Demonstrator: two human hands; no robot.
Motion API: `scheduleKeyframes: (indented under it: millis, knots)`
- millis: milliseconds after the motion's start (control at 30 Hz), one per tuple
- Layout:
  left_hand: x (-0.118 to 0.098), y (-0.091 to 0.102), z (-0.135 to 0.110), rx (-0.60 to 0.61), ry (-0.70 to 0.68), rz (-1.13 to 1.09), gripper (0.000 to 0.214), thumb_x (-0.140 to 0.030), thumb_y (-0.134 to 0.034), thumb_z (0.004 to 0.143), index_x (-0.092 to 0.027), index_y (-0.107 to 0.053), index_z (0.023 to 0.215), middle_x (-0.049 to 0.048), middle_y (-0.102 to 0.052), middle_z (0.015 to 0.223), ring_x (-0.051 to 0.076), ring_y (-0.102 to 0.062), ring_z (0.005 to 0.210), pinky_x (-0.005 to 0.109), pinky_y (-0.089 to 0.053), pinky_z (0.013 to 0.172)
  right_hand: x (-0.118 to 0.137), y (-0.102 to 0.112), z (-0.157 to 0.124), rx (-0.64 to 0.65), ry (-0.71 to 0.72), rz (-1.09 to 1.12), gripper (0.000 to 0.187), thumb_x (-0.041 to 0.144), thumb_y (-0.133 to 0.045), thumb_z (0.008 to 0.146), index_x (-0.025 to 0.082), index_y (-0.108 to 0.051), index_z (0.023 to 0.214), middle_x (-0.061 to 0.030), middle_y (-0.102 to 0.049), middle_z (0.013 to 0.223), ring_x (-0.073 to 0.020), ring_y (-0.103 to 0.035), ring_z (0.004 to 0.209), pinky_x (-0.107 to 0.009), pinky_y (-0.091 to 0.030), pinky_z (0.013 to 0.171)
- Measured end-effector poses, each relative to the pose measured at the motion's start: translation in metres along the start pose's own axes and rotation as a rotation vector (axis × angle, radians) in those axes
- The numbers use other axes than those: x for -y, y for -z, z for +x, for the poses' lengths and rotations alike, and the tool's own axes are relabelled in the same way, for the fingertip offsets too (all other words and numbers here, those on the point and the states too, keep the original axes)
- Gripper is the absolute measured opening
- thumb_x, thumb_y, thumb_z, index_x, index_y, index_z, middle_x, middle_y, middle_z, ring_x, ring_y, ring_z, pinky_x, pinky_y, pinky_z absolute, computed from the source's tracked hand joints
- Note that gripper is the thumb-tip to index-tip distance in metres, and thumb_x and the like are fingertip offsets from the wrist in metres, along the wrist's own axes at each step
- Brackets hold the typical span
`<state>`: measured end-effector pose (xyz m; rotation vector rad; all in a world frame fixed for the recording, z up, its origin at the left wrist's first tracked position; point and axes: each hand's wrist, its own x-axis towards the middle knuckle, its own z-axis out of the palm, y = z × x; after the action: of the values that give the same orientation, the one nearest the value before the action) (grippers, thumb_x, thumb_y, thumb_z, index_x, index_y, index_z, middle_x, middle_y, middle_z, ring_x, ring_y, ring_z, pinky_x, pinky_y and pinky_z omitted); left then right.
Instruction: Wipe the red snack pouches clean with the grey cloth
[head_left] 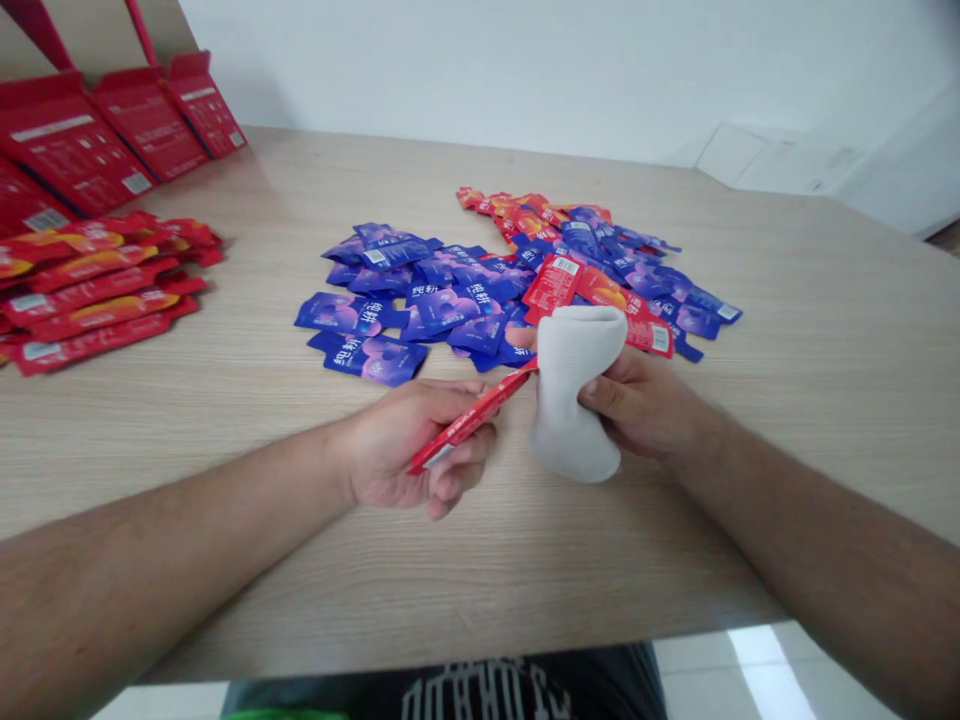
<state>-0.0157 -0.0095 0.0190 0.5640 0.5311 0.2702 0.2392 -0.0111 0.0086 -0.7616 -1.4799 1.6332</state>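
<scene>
My left hand [420, 445] grips a narrow red packet [472, 420], seen nearly edge-on and tilted up to the right. Closed around a folded white cloth [577, 395] is my right hand [645, 405], its thumb on the cloth's right side. A fingertip of that hand shows past the cloth's left edge. The packet's upper end meets the cloth's left side; whether it goes into a fold cannot be seen. Behind both hands lies a loose heap of blue-purple packets [457, 305], with red-orange packets [622, 305] among them.
Red packets [105, 290] are stacked in rows at the left. Behind them stand several open red boxes [82, 140]. A white wall [487, 70] borders the table's back. The wooden table's front edge [465, 655] runs just before my lap.
</scene>
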Motion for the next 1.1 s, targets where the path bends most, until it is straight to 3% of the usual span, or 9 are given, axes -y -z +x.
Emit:
scheduleKeyframes:
  millis: [233,367,467,533,633,733,833,967,1100]
  knots:
    - [0.004,0.003,0.003,0.029,0.05,0.009,0.016,-0.034,-0.052,0.096,-0.019,-0.057,0.093,-0.0032,-0.051,0.056,0.013,-0.054,0.039,0.023,-0.05,0.033,-0.001,-0.005,-0.002,0.043,0.081,-0.039,0.035,0.049,-0.077,0.088,0.023,-0.073,0.11,-0.0025,-0.074,0.091,-0.0158,-0.068,0.073,-0.025,-0.055,0.062]
    - [0.015,-0.005,0.006,-0.129,-0.216,0.156,0.02,-0.03,-0.064,0.091,-0.016,-0.061,0.105,0.0055,-0.07,0.079,0.019,-0.07,0.064,0.029,-0.061,0.055,0.008,-0.004,-0.004,-0.054,0.017,-0.145,0.038,0.053,-0.076,0.087,0.023,-0.073,0.11,-0.003,-0.076,0.091,-0.0168,-0.069,0.068,-0.026,-0.055,0.057]
    - [0.019,-0.008,0.011,-0.258,-0.442,0.238,0.019,-0.032,-0.069,0.09,-0.015,-0.062,0.097,0.0031,-0.068,0.081,0.013,-0.065,0.067,0.023,-0.056,0.064,0.016,0.0,-0.003,-0.13,-0.093,-0.259,0.042,0.057,-0.077,0.084,0.023,-0.073,0.107,-0.003,-0.076,0.088,-0.0196,-0.069,0.067,-0.027,-0.054,0.054]
    - [0.019,-0.007,0.013,-0.291,-0.51,0.257,0.024,-0.038,-0.069,0.09,-0.016,-0.06,0.091,0.0018,-0.066,0.079,0.013,-0.062,0.068,0.024,-0.054,0.066,0.018,0.003,-0.001,-0.148,-0.15,-0.31,0.044,0.059,-0.078,0.081,0.023,-0.073,0.105,-0.0029,-0.076,0.086,-0.021,-0.07,0.067,-0.028,-0.054,0.053]
    - [0.017,-0.001,0.015,-0.354,-0.549,0.384,0.026,-0.041,-0.067,0.092,-0.017,-0.058,0.089,0.0001,-0.064,0.077,0.012,-0.058,0.066,0.024,-0.051,0.064,0.019,0.005,0.002,-0.17,-0.189,-0.325,0.044,0.06,-0.079,0.08,0.023,-0.074,0.105,-0.0024,-0.076,0.085,-0.0208,-0.069,0.066,-0.028,-0.053,0.053]
    - [0.014,0.005,0.014,-0.45,-0.551,0.703,0.022,-0.038,-0.066,0.092,-0.018,-0.058,0.087,-0.0022,-0.059,0.072,0.01,-0.049,0.059,0.021,-0.041,0.056,0.017,0.004,0.002,-0.161,-0.202,-0.316,0.043,0.057,-0.081,0.079,0.023,-0.074,0.105,-0.0018,-0.076,0.084,-0.0197,-0.068,0.065,-0.027,-0.052,0.052]
    - [0.012,0.007,0.013,-0.484,-0.532,0.925,0.02,-0.035,-0.064,0.093,-0.018,-0.058,0.086,-0.0012,-0.06,0.074,0.011,-0.05,0.062,0.023,-0.041,0.057,0.016,0.0,0.001,-0.14,-0.198,-0.325,0.04,0.055,-0.08,0.081,0.023,-0.075,0.105,-0.0011,-0.076,0.083,-0.0185,-0.068,0.062,-0.026,-0.05,0.051]
    - [0.011,0.008,0.012,-0.478,-0.553,0.936,0.019,-0.032,-0.062,0.093,-0.018,-0.054,0.083,-0.0023,-0.059,0.071,0.011,-0.051,0.06,0.023,-0.041,0.057,0.02,-0.005,-0.001,-0.133,-0.178,-0.363,0.038,0.056,-0.076,0.084,0.024,-0.073,0.105,-0.001,-0.075,0.083,-0.0189,-0.067,0.063,-0.027,-0.05,0.052]
    - [0.013,0.01,0.013,-0.433,-0.592,0.833,0.02,-0.03,-0.065,0.09,-0.019,-0.052,0.079,-0.004,-0.057,0.066,0.01,-0.048,0.055,0.022,-0.038,0.054,0.033,-0.005,-0.003,-0.3,-0.067,-0.685,0.037,0.058,-0.07,0.088,0.025,-0.073,0.105,-0.0029,-0.074,0.086,-0.0226,-0.067,0.067,-0.031,-0.049,0.055]
